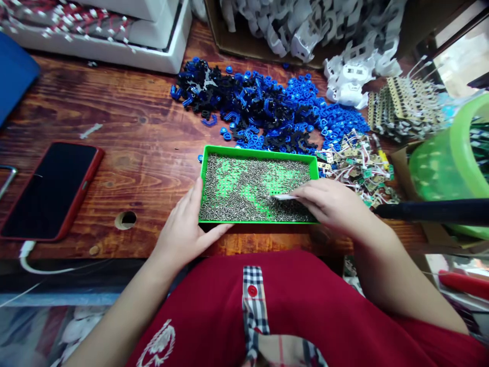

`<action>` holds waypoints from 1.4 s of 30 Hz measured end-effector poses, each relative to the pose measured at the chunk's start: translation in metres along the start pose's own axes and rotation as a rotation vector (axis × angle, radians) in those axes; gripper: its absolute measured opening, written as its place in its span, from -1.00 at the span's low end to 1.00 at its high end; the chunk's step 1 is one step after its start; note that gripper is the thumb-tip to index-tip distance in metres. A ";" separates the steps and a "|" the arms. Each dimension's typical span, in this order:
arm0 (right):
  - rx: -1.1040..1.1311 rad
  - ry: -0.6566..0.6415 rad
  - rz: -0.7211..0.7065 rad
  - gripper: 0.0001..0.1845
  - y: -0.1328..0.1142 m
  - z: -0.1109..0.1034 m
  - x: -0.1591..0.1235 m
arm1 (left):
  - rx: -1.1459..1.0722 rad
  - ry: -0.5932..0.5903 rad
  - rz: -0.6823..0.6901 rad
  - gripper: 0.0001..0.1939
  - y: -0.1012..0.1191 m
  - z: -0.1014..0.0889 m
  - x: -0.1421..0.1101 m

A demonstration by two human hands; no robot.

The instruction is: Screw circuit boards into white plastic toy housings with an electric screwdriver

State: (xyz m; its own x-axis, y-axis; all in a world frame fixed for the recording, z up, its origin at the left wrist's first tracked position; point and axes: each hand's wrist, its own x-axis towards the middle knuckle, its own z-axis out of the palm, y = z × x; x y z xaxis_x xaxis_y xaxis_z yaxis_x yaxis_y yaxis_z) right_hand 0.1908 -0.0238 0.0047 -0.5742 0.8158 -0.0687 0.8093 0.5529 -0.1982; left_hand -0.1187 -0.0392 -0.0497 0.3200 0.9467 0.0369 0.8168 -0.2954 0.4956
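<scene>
A green perforated tray [260,152] lies at the front edge of the wooden table, holding a great many small silver screws [244,176]. My left hand [182,224] rests against the tray's left side, fingers stretched along the wall and thumb below its front edge. Over the right part of the tray, my right hand [324,204] pinches a thin, flat whitish piece [283,197]. The tip of that piece reaches down among the screws. Its exact kind cannot be made out, and its other end is hidden by my fingers.
Behind the tray spread piles of blue and black plastic parts [260,102]. White plastic parts [351,76], stacked boards [405,107] and wired circuit boards [359,163] lie to the right, near a green bucket [451,153]. A phone [51,188] with a cable is at left.
</scene>
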 end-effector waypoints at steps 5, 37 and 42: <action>0.249 -0.172 -0.079 -0.75 0.006 -0.013 -0.008 | -0.006 0.003 0.002 0.03 0.000 0.001 0.000; 0.052 -0.064 0.044 -0.77 -0.010 -0.007 0.042 | -0.011 -0.002 0.001 0.04 -0.001 0.001 0.000; -0.017 0.155 0.136 -0.73 0.008 0.005 0.047 | -0.010 -0.001 -0.005 0.04 -0.001 0.001 0.001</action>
State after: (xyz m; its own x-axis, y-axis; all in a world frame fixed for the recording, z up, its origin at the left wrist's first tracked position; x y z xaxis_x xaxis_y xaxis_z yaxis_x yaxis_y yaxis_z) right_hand 0.1698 0.0183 -0.0046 -0.4345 0.8988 0.0575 0.8809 0.4374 -0.1809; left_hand -0.1186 -0.0385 -0.0505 0.3165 0.9480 0.0339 0.8133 -0.2896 0.5047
